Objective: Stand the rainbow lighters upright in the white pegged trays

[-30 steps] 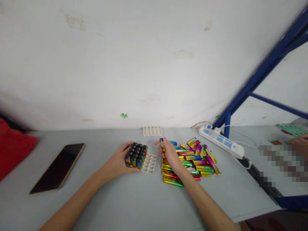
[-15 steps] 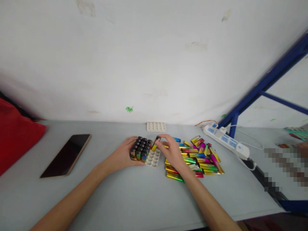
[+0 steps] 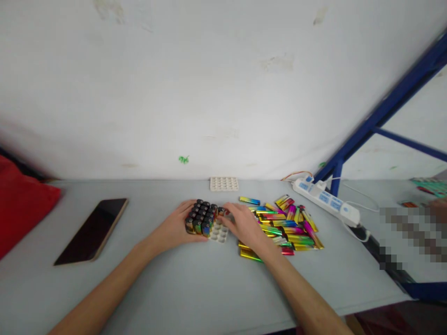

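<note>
Several upright lighters (image 3: pixel 201 215) with black tops and shiny coloured bodies stand packed together in a white tray (image 3: pixel 219 234) with rows of round holes. My left hand (image 3: pixel 176 226) is wrapped round the left side of this block, thumb at the near side and fingers behind. At the block's right edge, my right hand (image 3: pixel 240 223) pinches another black-topped lighter (image 3: pixel 221 211), upright over the tray; its lower end is hidden by my fingers. Beside and partly beneath my right forearm lies a loose pile of lighters (image 3: pixel 289 223) in yellow, green, blue, pink and red.
A second white holed tray (image 3: pixel 224 184) lies by the wall. On the left are a dark tablet (image 3: pixel 92 231) and a red cloth item (image 3: pixel 24 200). A white power strip (image 3: pixel 326 201) with cables and a blue metal frame (image 3: pixel 352 144) stand right. Another person's hand (image 3: pixel 438 204) shows far right.
My right hand has moved slightly left and down, bringing the tilted lighter upright against the block in the tray. My left hand keeps its hold. The view has shifted slightly.
</note>
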A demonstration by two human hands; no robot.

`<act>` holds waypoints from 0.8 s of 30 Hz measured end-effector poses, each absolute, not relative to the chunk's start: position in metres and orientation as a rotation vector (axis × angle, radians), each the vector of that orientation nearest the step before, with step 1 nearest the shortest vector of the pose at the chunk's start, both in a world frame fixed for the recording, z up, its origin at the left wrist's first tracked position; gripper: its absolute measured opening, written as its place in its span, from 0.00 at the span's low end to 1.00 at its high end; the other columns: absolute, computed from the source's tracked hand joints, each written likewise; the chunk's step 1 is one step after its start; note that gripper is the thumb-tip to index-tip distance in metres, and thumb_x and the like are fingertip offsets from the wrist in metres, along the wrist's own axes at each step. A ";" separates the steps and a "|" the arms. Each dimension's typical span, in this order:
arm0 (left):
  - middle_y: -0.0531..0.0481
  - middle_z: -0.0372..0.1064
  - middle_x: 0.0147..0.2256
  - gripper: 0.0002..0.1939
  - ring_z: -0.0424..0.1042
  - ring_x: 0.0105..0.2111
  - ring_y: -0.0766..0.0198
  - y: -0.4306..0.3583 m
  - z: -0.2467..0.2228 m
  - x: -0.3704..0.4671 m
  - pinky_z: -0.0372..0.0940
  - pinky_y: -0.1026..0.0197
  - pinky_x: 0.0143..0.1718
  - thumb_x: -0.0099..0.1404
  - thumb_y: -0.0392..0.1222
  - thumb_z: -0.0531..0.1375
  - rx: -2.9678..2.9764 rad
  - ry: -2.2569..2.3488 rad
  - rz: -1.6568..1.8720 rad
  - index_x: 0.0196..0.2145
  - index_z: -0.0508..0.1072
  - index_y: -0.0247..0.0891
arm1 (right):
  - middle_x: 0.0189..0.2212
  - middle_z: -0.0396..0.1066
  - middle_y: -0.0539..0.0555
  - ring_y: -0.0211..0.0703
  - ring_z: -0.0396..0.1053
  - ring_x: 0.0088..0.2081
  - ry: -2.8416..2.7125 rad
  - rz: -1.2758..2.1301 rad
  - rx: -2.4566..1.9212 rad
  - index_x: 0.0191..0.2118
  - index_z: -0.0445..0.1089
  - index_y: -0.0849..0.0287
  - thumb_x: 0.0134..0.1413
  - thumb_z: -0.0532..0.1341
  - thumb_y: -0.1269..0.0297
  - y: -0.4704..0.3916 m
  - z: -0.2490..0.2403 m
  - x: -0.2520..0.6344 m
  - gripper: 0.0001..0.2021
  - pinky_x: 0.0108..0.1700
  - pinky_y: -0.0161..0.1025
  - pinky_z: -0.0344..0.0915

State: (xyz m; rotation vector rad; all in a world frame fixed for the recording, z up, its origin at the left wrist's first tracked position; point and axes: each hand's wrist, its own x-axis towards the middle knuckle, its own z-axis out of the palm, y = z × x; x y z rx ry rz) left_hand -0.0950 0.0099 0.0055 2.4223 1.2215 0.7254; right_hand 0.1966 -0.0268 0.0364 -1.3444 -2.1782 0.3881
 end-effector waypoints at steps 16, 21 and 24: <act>0.37 0.80 0.69 0.45 0.79 0.68 0.32 0.010 0.008 -0.097 0.72 0.38 0.76 0.52 0.59 0.83 2.314 1.208 0.747 0.66 0.83 0.45 | 0.61 0.82 0.65 0.63 0.78 0.61 -2.118 0.200 -1.654 0.62 0.86 0.53 0.74 0.71 0.62 -0.001 0.030 0.310 0.15 0.68 0.61 0.72; 0.34 0.79 0.69 0.47 0.78 0.69 0.31 0.009 0.009 -0.097 0.71 0.38 0.77 0.52 0.62 0.83 2.297 1.228 0.725 0.66 0.82 0.44 | 0.63 0.84 0.66 0.62 0.80 0.63 -2.048 0.192 -1.707 0.68 0.81 0.53 0.79 0.65 0.64 0.002 0.032 0.292 0.18 0.70 0.61 0.70; 0.34 0.78 0.70 0.49 0.78 0.69 0.30 0.009 0.008 -0.097 0.71 0.36 0.76 0.52 0.62 0.84 2.310 1.236 0.733 0.66 0.81 0.43 | 0.57 0.86 0.66 0.63 0.83 0.59 -2.032 0.216 -1.797 0.64 0.83 0.54 0.75 0.68 0.67 0.006 0.032 0.280 0.17 0.70 0.61 0.70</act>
